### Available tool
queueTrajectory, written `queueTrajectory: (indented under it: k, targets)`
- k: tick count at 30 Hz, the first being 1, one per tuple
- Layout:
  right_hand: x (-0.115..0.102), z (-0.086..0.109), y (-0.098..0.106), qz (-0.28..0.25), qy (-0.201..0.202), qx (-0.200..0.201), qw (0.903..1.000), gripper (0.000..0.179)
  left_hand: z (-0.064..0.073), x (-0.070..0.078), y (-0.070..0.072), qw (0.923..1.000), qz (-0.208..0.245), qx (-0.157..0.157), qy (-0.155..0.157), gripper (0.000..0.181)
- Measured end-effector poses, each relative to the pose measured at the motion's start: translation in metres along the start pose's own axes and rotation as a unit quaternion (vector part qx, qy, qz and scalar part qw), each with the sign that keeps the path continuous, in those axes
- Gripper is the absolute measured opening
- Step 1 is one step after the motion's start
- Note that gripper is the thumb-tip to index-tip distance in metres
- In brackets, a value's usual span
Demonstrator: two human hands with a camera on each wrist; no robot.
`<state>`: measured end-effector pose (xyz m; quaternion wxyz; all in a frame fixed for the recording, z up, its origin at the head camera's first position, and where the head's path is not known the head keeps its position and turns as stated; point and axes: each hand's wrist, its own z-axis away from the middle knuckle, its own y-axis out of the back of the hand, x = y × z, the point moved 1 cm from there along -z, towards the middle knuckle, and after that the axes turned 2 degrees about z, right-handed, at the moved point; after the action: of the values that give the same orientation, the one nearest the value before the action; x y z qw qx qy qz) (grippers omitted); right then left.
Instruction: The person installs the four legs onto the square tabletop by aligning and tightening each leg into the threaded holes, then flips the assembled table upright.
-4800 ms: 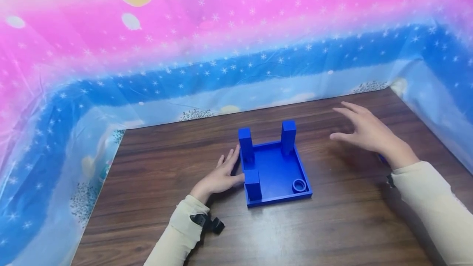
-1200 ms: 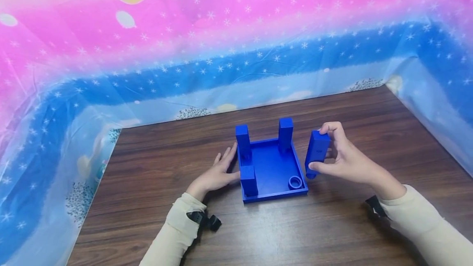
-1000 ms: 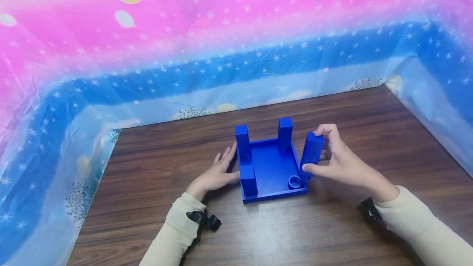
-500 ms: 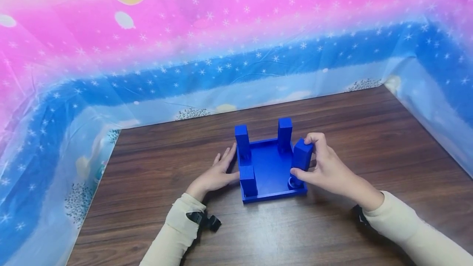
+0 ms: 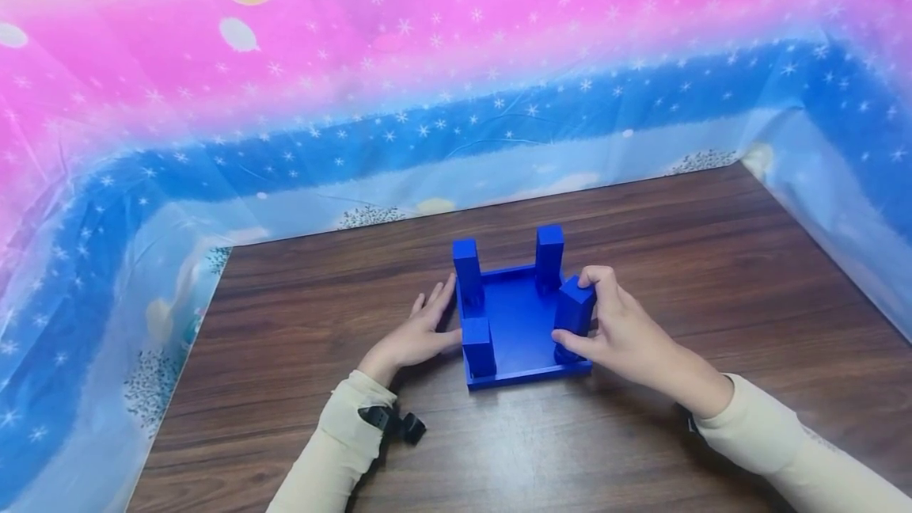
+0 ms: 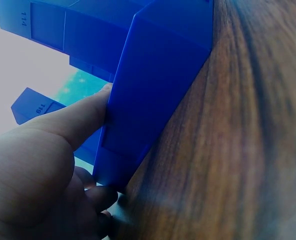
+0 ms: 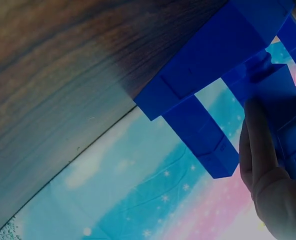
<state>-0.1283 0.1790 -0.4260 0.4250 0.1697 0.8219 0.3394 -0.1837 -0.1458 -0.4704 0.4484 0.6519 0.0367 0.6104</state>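
Note:
A blue square base (image 5: 523, 323) with a low rim lies on the table, like a small table turned upside down. Square blue legs stand at its back-left (image 5: 466, 271), back-right (image 5: 549, 256) and front-left (image 5: 479, 347) corners. My right hand (image 5: 627, 335) grips a fourth blue leg (image 5: 574, 303) between thumb and fingers, upright over the front-right corner; it covers the round socket there. In the right wrist view this leg (image 7: 280, 100) bears a small number. My left hand (image 5: 413, 343) rests against the base's left side, fingers extended; its thumb touches the wall (image 6: 148, 85) in the left wrist view.
The brown wood-grain table (image 5: 321, 299) runs around the base on all sides. A pink and blue patterned cloth (image 5: 427, 101) hangs behind and beside it. A small black device (image 5: 392, 422) is strapped at the left wrist.
The right hand, empty at first, has brought the leg leftward from beside the base onto the front-right socket and turned it slightly. The left hand stays at the left side.

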Motion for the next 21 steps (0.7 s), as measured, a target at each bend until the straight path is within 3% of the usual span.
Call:
queueTrajectory:
  k: [9, 21]
  targets:
    - [-0.003, 0.001, 0.002, 0.013, -0.005, -0.022, 0.9997, 0.071, 0.001, -0.008, -0.004, 0.9995, 0.019, 0.020, -0.017, 0.106]
    - [0.007, 0.000, 0.024, -0.064, -0.023, -0.114, 0.9911, 0.075, 0.000, -0.005, -0.003, 0.9996, 0.016, 0.018, -0.013, 0.107]
